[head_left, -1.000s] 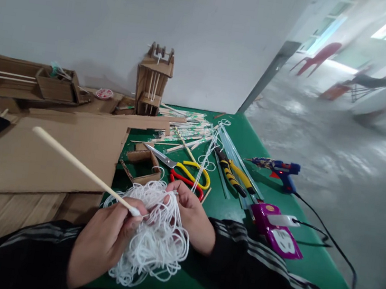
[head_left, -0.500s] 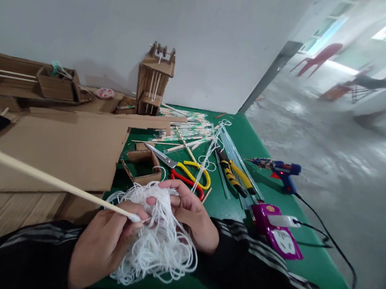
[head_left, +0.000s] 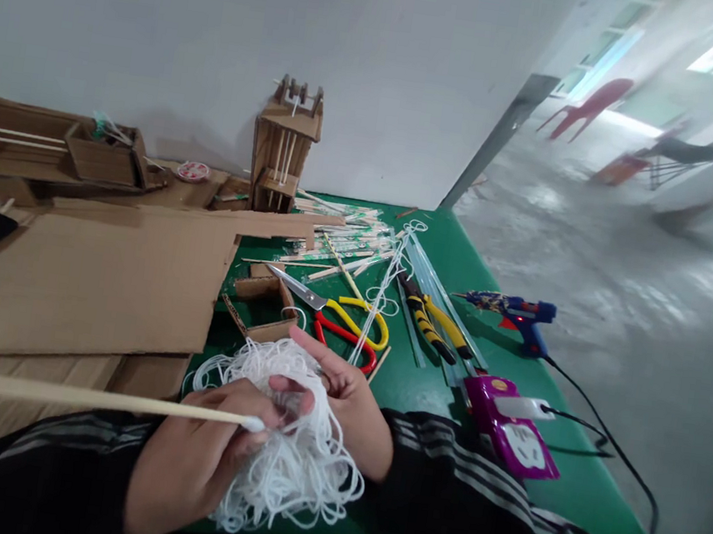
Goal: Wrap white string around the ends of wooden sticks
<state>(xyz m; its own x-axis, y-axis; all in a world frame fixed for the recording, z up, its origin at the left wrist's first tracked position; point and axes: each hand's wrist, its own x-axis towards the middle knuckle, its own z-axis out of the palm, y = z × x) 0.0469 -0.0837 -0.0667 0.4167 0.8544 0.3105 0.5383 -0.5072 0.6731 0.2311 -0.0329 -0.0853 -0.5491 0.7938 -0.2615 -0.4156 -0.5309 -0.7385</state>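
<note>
My left hand (head_left: 197, 457) grips the near end of a long pale wooden stick (head_left: 66, 394) that points level to the left and runs off the frame. A tangled bundle of white string (head_left: 295, 462) lies over both hands above the green table (head_left: 420, 382). My right hand (head_left: 344, 398) is buried in the string with its fingers holding strands beside the stick's tip.
Yellow and red scissors (head_left: 342, 318), yellow-black pliers (head_left: 434, 326), a blue glue gun (head_left: 513, 311) and a purple device (head_left: 510, 426) with cables lie to the right. Cardboard sheets (head_left: 90, 274), small cardboard pieces, a cardboard tower (head_left: 284, 146) and loose sticks fill the left and back.
The stick's far end has swung down and left, from pointing up-left to lying level. My right fingers have shifted within the string bundle.
</note>
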